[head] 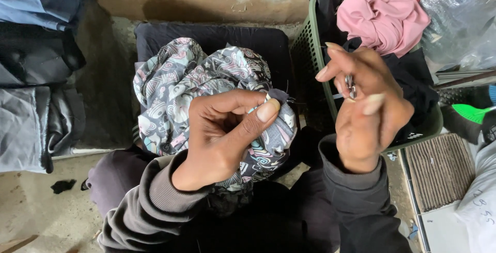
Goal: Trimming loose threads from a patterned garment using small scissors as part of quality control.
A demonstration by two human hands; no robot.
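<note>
My left hand (pixel 222 134) grips a bunched grey patterned garment (pixel 178 85) with swirls of pink and white, thumb pressed on a small dark fabric edge (pixel 279 96) with loose threads. My right hand (pixel 364 108) is raised to the right of it, fingers curled around a small metal thread snipper (pixel 350 85); only its shiny tip shows between the fingers. The two hands are a short way apart. Dark sleeves cover both my forearms.
A green plastic basket (pixel 315 51) at the right holds a pink cloth (pixel 382 18) and black clothes. A dark cushion (pixel 217 36) lies behind the garment. Folded grey and blue garments (pixel 31 77) are stacked at the left. A ribbed mat (pixel 439 170) lies at the lower right.
</note>
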